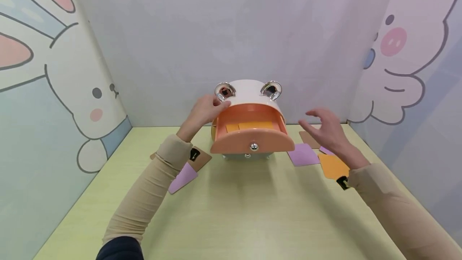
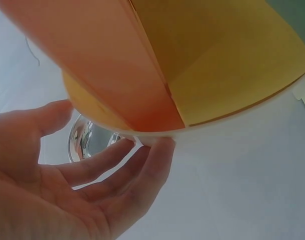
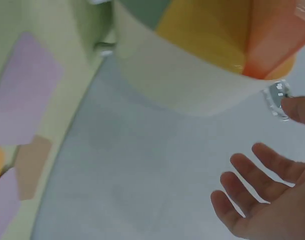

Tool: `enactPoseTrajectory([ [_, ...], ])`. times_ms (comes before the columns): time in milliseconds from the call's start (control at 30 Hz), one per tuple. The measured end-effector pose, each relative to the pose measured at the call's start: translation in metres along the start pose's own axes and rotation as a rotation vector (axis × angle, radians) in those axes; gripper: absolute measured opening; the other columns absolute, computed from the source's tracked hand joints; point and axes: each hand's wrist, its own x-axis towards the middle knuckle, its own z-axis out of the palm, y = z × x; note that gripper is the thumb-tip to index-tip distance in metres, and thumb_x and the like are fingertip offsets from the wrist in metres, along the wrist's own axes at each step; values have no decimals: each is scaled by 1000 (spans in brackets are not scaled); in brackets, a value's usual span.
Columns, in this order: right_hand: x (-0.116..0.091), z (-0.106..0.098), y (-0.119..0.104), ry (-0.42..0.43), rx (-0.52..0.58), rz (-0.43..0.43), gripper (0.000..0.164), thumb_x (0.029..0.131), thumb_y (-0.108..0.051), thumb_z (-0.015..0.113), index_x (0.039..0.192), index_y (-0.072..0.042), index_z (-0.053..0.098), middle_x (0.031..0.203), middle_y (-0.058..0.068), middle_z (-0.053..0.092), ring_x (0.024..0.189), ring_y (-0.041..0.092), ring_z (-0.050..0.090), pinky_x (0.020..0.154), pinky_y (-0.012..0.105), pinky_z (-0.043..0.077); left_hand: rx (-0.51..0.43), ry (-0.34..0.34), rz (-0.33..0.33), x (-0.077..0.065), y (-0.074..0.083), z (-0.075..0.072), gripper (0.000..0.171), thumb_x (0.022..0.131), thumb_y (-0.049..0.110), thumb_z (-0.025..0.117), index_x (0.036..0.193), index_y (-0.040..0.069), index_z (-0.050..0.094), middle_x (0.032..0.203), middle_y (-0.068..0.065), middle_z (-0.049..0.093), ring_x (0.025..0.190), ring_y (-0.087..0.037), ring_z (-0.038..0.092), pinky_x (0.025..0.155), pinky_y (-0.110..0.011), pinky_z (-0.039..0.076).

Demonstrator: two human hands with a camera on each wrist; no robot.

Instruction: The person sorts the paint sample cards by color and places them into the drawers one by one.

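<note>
A frog-like drawer box (image 1: 247, 87) with a white top and two shiny silver-rimmed eyes stands by the back wall. Its upper orange drawer (image 1: 249, 141) is pulled out and has a round silver knob (image 1: 254, 146); orange pieces (image 1: 256, 125) lie inside. My left hand (image 1: 205, 111) touches the box's upper left side beside one eye. In the left wrist view, bent fingertips (image 2: 160, 145) rest against the white shell, and the thumb is at its edge. Off to the right of the box, my right hand (image 1: 326, 129) hovers with spread fingers (image 3: 262, 175), holding nothing.
Right of the box lie a purple card (image 1: 303, 155), an orange card (image 1: 333, 166) and a brown card (image 1: 309, 139). Another purple card (image 1: 183, 178) and a brown card (image 1: 200, 159) lie under the left forearm. Walls with cartoon animals enclose the table (image 1: 238, 212).
</note>
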Motion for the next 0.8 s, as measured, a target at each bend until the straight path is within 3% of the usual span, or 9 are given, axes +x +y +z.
enactPoseTrajectory([
  [100, -19, 7, 34, -44, -133, 113, 53, 92, -35, 62, 119, 10, 57, 119, 32, 58, 112, 48, 47, 93, 63, 38, 5, -1, -2, 0, 0, 0, 45, 95, 44, 55, 64, 13, 45, 54, 5, 30, 53, -13, 30, 51, -25, 27],
  [233, -43, 13, 74, -211, -289, 283, 78, 90, -54, 56, 124, 16, 47, 119, 39, 51, 104, 55, 43, 80, 65, 39, 15, 1, -5, 1, 0, 0, 45, 95, 44, 55, 64, 13, 48, 54, 5, 31, 53, -14, 31, 50, -26, 27],
  [333, -59, 14, 94, -324, -356, 394, 92, 86, -66, 54, 118, 19, 43, 107, 41, 50, 92, 53, 44, 69, 60, 39, 14, 0, 1, 2, 0, 1, 45, 96, 44, 55, 64, 13, 47, 54, 4, 31, 53, -14, 32, 51, -26, 28],
  [433, -71, 16, 106, -403, -382, 469, 98, 80, -72, 55, 110, 20, 42, 97, 39, 49, 84, 50, 45, 63, 55, 37, 4, 0, 5, 2, -2, 2, 47, 95, 44, 55, 62, 14, 44, 53, 4, 29, 52, -13, 31, 50, -25, 26],
  [567, -79, 19, 115, -496, -384, 545, 108, 76, -79, 54, 113, 21, 36, 93, 38, 46, 82, 49, 42, 65, 58, 36, 1, 1, 2, 2, -3, 2, 46, 95, 44, 55, 63, 13, 45, 53, 4, 30, 52, -14, 31, 50, -25, 27],
  [800, -81, 22, 118, -544, -391, 628, 110, 75, -79, 53, 113, 22, 32, 91, 37, 45, 82, 47, 42, 67, 58, 37, 16, -2, 4, 5, -4, 3, 45, 95, 46, 55, 65, 13, 48, 55, 4, 32, 53, -14, 33, 51, -26, 28],
])
